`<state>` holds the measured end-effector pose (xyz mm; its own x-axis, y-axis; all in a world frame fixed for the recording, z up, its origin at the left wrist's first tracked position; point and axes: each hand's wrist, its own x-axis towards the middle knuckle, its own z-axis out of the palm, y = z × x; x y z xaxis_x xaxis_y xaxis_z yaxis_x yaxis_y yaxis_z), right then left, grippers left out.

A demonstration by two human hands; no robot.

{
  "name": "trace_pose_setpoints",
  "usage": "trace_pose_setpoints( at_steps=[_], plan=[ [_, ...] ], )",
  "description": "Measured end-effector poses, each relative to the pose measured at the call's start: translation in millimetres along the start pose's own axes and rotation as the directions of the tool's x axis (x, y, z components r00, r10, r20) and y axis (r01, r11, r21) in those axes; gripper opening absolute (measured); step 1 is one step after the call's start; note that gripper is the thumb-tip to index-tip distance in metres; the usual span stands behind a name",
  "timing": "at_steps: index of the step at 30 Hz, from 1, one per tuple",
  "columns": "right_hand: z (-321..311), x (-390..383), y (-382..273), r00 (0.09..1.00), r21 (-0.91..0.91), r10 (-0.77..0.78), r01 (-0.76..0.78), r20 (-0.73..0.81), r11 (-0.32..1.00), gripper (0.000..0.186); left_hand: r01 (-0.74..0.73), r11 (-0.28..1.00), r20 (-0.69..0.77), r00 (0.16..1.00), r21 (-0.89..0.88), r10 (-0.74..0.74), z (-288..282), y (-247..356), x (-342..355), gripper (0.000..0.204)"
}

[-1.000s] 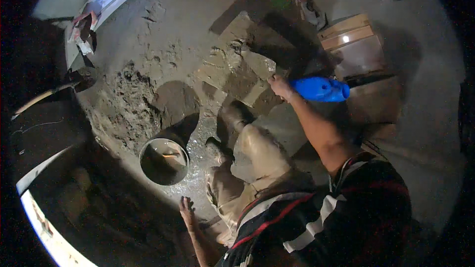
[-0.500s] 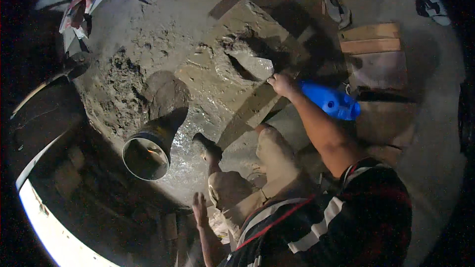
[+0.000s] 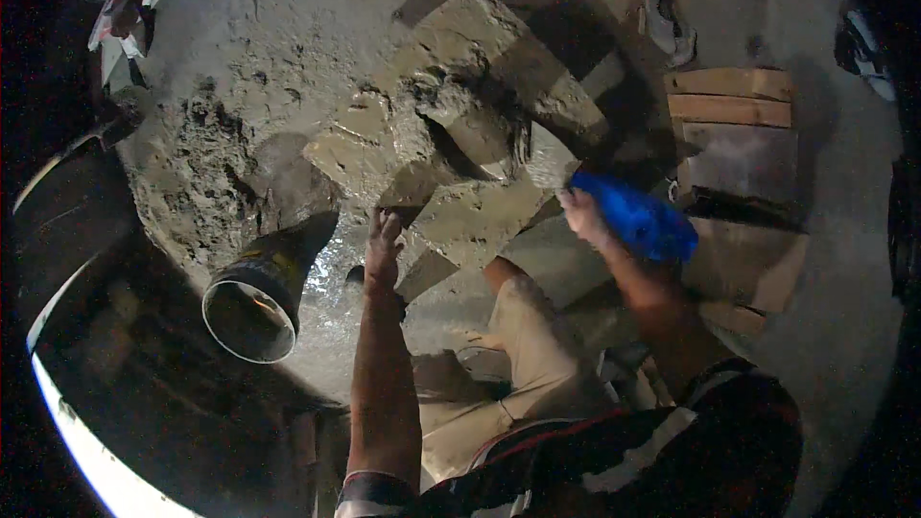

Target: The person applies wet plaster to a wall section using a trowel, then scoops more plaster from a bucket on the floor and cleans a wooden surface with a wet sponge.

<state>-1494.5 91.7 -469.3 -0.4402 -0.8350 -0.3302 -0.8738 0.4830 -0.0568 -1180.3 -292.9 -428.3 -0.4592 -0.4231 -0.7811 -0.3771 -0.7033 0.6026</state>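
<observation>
One bucket [image 3: 251,305], one blue tool [image 3: 633,221], two hands, several mud-caked blocks [image 3: 475,216], two wooden planks [image 3: 731,96].

Muddy ground [image 3: 288,29] carries wet clay blocks [image 3: 475,216], a bucket [image 3: 254,302] and wooden planks [image 3: 734,96].

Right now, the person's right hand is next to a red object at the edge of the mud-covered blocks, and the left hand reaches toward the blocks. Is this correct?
Not quite: the object beside the right hand is blue, not red, as the head view shows. The rest holds: it lies at the edge of the mud-covered blocks, and the left hand reaches toward them.
</observation>
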Motion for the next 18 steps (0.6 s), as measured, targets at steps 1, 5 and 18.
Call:
trace_pose_setpoints(
  at_steps=[1,5,18],
  plan=[
    [-1.1,22.3,-36.8,0.998,0.277,0.064,-0.064,0.008,0.959,0.031,0.047,0.995,0.034,0.998,-0.085,-0.045,-0.2,0.4,-1.7,0.063],
    [-44.5,111.1,-119.1,0.992,0.825,0.119,-0.102,0.043,0.555,0.033,0.085,0.990,0.000,0.996,-0.115,-0.085,7.5,5.6,-12.7,0.064],
    [-175.0,76.6,-187.5,0.996,0.309,0.028,-0.002,-0.081,0.951,0.042,0.076,0.972,0.067,0.996,-0.222,-0.063,-25.6,-16.5,-15.8,0.072]
  ],
)
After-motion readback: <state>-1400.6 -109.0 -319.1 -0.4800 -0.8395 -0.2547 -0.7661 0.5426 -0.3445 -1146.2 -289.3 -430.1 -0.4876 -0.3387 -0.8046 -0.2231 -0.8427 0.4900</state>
